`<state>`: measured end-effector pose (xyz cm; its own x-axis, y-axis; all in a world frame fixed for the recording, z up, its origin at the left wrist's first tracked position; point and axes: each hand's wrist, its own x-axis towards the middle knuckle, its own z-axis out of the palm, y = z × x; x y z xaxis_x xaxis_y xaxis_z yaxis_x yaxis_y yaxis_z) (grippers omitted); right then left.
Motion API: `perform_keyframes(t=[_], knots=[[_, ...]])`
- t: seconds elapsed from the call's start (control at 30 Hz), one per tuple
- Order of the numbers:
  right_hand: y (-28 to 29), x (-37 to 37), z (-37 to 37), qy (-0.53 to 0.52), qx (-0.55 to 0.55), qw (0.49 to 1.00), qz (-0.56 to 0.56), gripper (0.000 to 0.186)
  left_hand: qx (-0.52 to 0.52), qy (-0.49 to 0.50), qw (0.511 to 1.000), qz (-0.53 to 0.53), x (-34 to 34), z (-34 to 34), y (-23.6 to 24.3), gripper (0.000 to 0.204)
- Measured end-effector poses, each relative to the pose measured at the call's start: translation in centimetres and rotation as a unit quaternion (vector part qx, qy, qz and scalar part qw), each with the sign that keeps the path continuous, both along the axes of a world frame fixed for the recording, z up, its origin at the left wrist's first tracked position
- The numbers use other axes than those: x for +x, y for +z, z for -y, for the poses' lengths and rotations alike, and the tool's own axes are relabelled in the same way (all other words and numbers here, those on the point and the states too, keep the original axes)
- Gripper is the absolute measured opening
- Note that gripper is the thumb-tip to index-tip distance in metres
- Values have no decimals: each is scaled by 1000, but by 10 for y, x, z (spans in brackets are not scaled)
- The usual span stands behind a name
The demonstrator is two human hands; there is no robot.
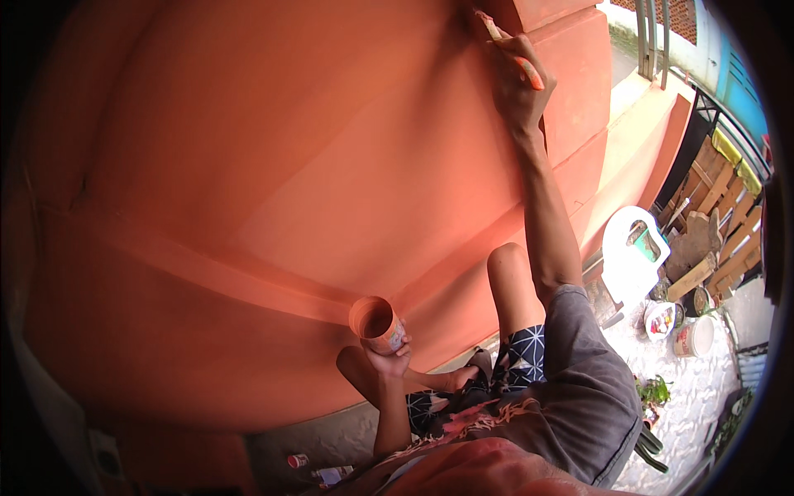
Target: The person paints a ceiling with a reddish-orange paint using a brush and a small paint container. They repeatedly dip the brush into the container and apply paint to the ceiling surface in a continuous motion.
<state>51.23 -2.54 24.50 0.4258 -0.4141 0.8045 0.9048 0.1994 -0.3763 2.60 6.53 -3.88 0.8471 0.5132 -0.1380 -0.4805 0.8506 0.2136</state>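
My right hand is raised high against the orange wall, its fingers closed round a paint-smeared paintbrush. The brush lies near the groove beside a raised block of wall; its bristles cannot be made out clearly. Lower down, in front of my bent knees, my left hand grips a paint cup. Orange paint coats the cup's inside, and its mouth tilts toward the wall. How much paint it holds is too dark to tell.
A ledge runs along the lower wall. To the right are a white plastic chair, a white bucket, stacked wooden planks and a green plant. A small red-and-white container lies on the floor at lower left.
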Motion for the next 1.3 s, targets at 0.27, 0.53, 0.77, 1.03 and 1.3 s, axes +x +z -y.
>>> perform_keyframes(t=[0.27,0.53,0.77,1.03,1.3], knots=[[27,-98,-18,245,-177,947,109,8,-13,-4,1000,-21,6,0,3,78],[21,6,10,150,17,987,-61,9,5,-27,1000,3,18,5,10,79],[31,-13,-10,-108,-127,983,81,8,-23,1,999,-29,2,2,0,78],[50,-68,0,275,-125,953,29,7,-11,-3,1000,-11,-3,3,2,78],[39,-8,-6,11,-7,1000,17,8,-8,5,1000,11,-15,6,-6,79]])
